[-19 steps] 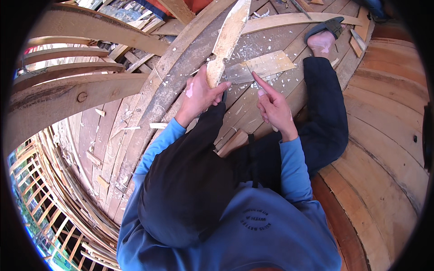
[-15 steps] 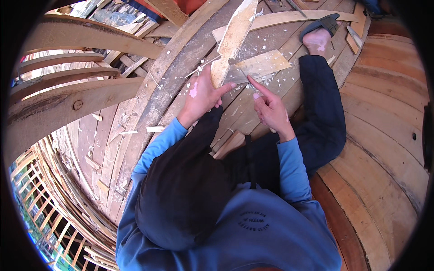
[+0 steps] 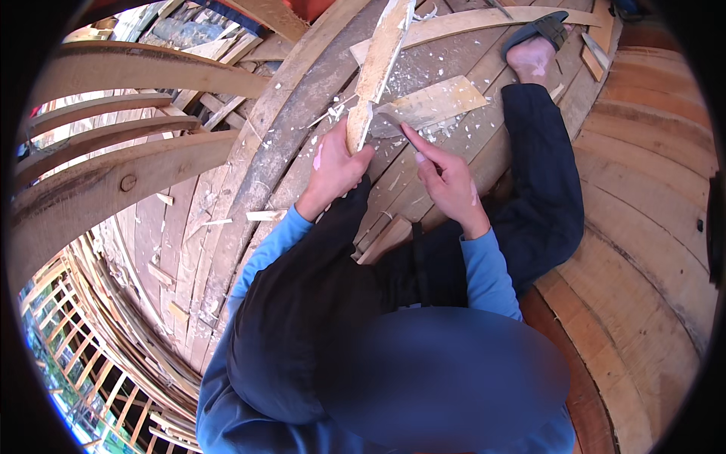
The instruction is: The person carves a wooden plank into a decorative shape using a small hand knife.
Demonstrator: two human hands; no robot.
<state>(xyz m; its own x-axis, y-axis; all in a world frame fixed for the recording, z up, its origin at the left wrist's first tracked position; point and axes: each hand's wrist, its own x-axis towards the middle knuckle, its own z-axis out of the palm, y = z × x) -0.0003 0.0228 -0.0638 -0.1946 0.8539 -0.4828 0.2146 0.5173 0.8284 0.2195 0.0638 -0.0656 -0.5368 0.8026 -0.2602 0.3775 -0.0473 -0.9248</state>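
Note:
My left hand (image 3: pixel 333 170) is closed round the lower end of a long, pale piece of wood (image 3: pixel 383 57). The piece narrows at a notch just above my fingers and widens toward its far end, which points away from me. In my right hand (image 3: pixel 451 185) is a knife (image 3: pixel 389 125), its index finger stretched along the back. The broad grey blade lies against or very near the notch; actual contact I cannot tell. My right palm hides most of the handle. Beneath the blade, a flat offcut board (image 3: pixel 446 100) lies on the plank floor (image 3: pixel 302 163).
White wood shavings litter the planks. A curved wooden strip (image 3: pixel 469 32) lies beyond the offcut, near my sandalled foot (image 3: pixel 535 54). Thick curved ribs (image 3: pixel 144 166) rise at the left, and a planked wall (image 3: pixel 643 204) curves up at the right. A wood block (image 3: pixel 386 238) sits between my legs.
The wood piece has turned in my left hand and its far end has swung a little left. The knife has shifted slightly left, and more of its blade face shows.

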